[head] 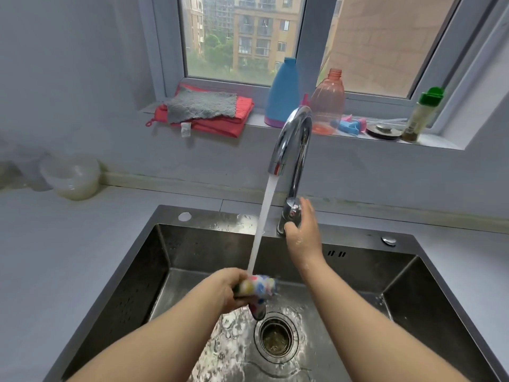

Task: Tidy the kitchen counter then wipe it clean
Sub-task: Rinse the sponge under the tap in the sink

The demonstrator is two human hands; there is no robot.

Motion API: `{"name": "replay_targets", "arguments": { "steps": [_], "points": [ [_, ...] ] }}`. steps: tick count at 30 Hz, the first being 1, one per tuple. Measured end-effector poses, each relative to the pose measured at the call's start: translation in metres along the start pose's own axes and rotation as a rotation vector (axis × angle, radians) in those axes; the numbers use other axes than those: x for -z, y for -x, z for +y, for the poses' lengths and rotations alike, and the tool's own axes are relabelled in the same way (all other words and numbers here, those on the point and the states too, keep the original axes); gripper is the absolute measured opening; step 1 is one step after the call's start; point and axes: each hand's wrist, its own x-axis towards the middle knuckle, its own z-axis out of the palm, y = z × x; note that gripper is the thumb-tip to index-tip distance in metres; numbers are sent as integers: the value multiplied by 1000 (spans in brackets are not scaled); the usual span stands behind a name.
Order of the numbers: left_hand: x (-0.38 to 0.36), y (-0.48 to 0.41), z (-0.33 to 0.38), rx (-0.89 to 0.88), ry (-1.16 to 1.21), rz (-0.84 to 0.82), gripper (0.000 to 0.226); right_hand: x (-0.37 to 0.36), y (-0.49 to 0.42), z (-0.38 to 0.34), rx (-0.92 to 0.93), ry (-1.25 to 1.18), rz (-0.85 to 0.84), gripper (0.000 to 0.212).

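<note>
- Gripping a spotted cloth (261,286) in a tight bundle, the left hand (227,289) held it low in the sink, directly under the water stream (264,213); one wet end hung down just above the drain (276,337).
- If the fingers loosened, I think this hanging end could drop onto the drain opening.
- The stream looked strong and struck the cloth on top, so splashes could jump over the rim of the sink (209,215) and wet the counter (82,232).
- Farther back, the right hand (304,230) was closed around the faucet lever (292,212), thumb in front and fingers behind. It looked wet, so it could slip on the chrome and turn the lever too far.
- A cloth not squeezed enough would probably leave puddles on the counter.
- By the wall, stacked plastic bowls (72,175) stood on the counter, well left of the sink.
- On the windowsill lay folded red and grey cloths (203,110).
</note>
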Motion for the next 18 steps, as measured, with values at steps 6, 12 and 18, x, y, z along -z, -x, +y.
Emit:
{"name": "replay_targets", "arguments": {
  "steps": [6,12,18],
  "points": [
    [1,11,8,6,98,18,19,0,7,0,86,261,-81,46],
    [12,18,19,-7,249,-34,14,-11,64,34,279,498,-234,61],
    [31,38,23,-30,-8,-355,37,-18,63,39,239,707,-380,86]
  ]
}}
